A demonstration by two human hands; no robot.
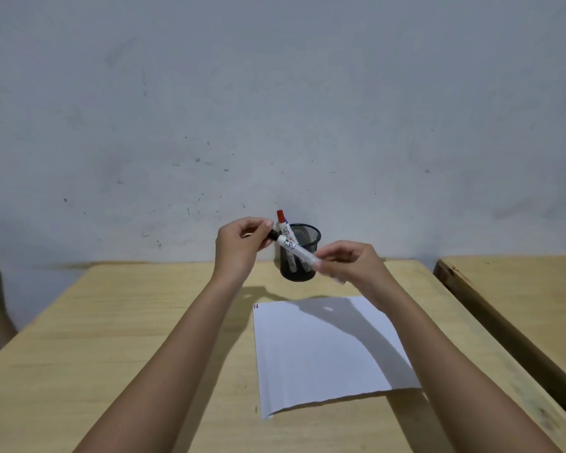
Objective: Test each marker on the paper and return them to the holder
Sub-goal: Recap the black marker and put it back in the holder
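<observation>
Both hands hold a white marker slanted above the bench; the left hand pinches its black cap; the right hand grips the barrel. Behind stands the mesh holder with a red-capped marker; the paper lies nearer.

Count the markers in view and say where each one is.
3: one held between both hands, a red-capped one standing in the mesh holder, a blue-capped one just behind it. More may be hidden inside.
</observation>
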